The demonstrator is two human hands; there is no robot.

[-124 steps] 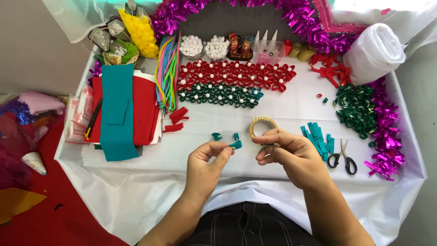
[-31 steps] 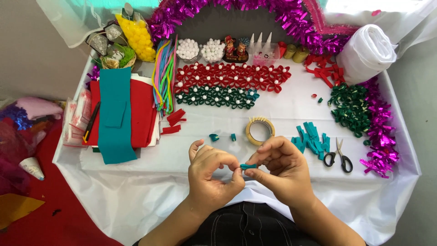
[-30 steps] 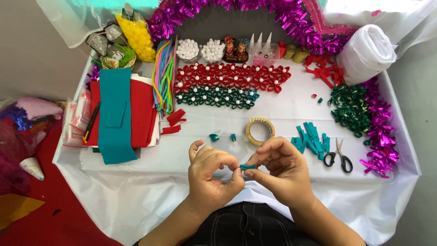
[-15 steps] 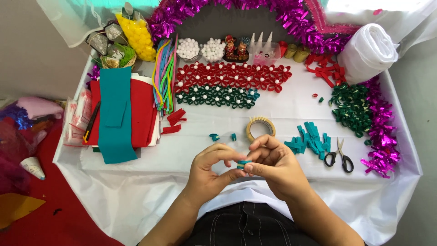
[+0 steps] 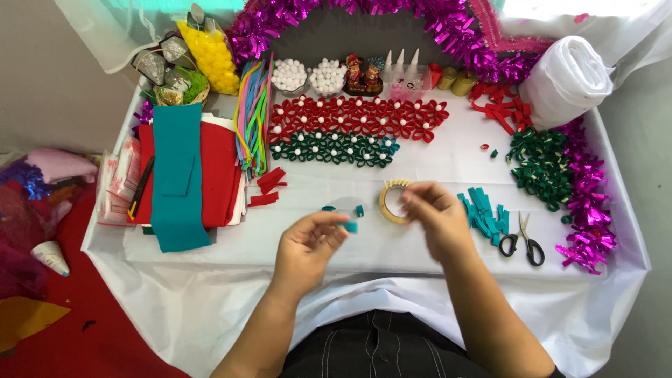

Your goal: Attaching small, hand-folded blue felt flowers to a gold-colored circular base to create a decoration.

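The right hand (image 5: 435,217) is motion-blurred, so whether its fingers (image 5: 414,198) touch the yellowish roll of tape (image 5: 392,203) at its ten o'clock cannot be told; it covers the roll's right side. The small teal folded felt piece (image 5: 351,227) is half hidden by the left hand's (image 5: 308,241) fingers (image 5: 334,225). Both forearms run off the bottom edge. The purple tinsel garland (image 5: 448,24) at twelve o'clock on the white-covered bench (image 5: 434,157) is cut by the top edge.

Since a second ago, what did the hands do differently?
The hands came apart. The right hand moved up to the tape roll; the left hand kept the small teal piece. The scissors and teal strips stayed put.
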